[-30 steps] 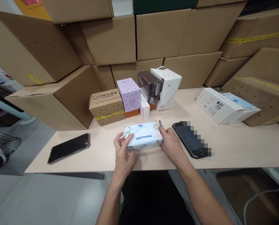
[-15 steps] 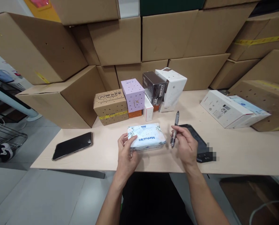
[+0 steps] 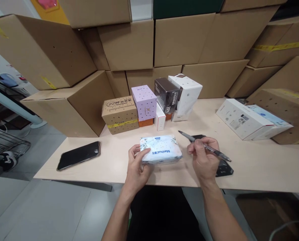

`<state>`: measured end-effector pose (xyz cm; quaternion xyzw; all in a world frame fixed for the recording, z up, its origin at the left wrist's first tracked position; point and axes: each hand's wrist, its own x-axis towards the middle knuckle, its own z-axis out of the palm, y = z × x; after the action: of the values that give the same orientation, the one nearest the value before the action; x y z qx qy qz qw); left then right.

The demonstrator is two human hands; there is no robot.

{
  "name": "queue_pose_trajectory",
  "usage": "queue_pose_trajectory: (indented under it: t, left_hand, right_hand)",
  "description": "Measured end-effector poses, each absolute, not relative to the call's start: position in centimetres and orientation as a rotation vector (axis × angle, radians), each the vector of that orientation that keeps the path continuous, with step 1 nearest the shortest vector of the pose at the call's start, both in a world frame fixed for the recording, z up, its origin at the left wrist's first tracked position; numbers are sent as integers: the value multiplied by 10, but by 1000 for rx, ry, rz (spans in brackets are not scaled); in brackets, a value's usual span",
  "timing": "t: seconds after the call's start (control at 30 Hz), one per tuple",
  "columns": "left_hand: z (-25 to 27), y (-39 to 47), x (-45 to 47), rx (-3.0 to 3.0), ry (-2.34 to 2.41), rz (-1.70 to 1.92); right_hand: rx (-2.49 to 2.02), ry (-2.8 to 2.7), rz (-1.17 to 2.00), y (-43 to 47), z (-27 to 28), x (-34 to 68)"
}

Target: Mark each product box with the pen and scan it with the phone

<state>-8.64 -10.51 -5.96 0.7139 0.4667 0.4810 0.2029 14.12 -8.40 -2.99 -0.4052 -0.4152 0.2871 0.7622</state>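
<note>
My left hand (image 3: 139,165) grips the left end of a light-blue tissue pack (image 3: 162,148), thumb on top and fingers at its side. The pack lies low over the front of the table, its "Manhua" lettering upside down to me. To the right of it, my right hand (image 3: 205,160) pinches a grey and clear pen (image 3: 217,153), whose dark tip points up and left toward the pack's far right corner without touching it. Beneath the right hand lies a dark handheld device (image 3: 224,168), mostly hidden by that hand.
A black phone (image 3: 78,156) lies at the table's left. Behind the pack stand a brown printed carton (image 3: 120,115), a purple box (image 3: 144,102), a dark brown box (image 3: 166,93) and a white box (image 3: 187,95). Another white box (image 3: 244,118) sits at right. Large cardboard boxes (image 3: 184,38) wall the back.
The pen has swung from nearly upright to a slant across my right hand, its dark tip now up and left. The tissue pack shows slightly farther right, still in my left hand.
</note>
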Motion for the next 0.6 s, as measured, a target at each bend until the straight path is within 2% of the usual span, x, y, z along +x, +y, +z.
queue_pose_trajectory:
  t: [0.17,0.33,0.6]
  left_hand:
    - [-58,-108,-85,2088,1336,1346]
    - [-53,-110,-81,2340,1426,1340]
    - [-52,-108,-78,2545,1391,1186]
  right_hand:
    - [-818,-993,820,-86,-7,133]
    - [-979,-1243,893,-77,15,113]
    - [-1046,-1431,955,-57,10,94]
